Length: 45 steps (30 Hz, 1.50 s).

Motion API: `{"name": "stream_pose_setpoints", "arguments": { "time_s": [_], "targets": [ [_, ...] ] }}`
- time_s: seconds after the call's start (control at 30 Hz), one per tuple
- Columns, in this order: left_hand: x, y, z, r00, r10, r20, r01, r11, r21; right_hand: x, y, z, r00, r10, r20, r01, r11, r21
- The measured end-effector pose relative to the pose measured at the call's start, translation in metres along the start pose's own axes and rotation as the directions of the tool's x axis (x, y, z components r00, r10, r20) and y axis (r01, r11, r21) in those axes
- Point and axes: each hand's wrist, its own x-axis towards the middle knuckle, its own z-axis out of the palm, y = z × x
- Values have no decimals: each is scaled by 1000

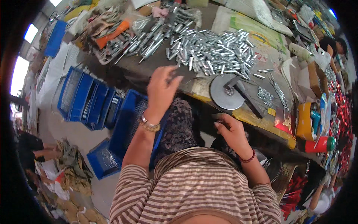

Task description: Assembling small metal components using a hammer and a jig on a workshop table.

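Note:
My left hand is raised over the front edge of the workbench, thumb and fingers apart, with nothing visible in it. Just beyond its fingertips lies a big heap of short, shiny metal tubes. My right hand is below the bench edge, close to my lap. Its thumb and fingers come together around a small greyish piece, too unclear to name. Between the hands and the heap, a round metal plate rests at the bench edge. A hammer lies across it, its dark handle pointing toward me.
Long metal rods with sockets are piled at the back left. Small metal pieces and thin rods lie right of the hammer. Blue bins stand at left, another blue bin beside my leg. A yellow container sits far right.

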Motion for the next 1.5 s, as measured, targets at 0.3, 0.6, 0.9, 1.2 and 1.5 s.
{"name": "stream_pose_setpoints", "arguments": {
  "time_s": [0.3, 0.6, 0.9, 1.2, 1.5],
  "targets": [
    [50, 32, 85, 946, 288, 151, -325, 850, 415, -26, -1, -46, 964, -191, -184, 142, 957, -252],
    [35, 38, 94, 963, 161, 215, -181, 980, 79, -21, 24, -175, 668, -378, -641, -170, 761, -627],
    [13, 77, 58, 807, 370, 461, -403, 915, -29, -3, 60, -201, 673, -224, -705, -487, 584, -650],
    [-1, 63, 66, 815, 284, 505, -311, 950, -32, 1, -19, -105, 831, -484, -275, 225, 743, -630],
    [-11, 56, 64, 851, 262, 455, -278, 960, -32, 30, -7, -68, 807, -587, -62, 370, 586, -721]
  ]
}}
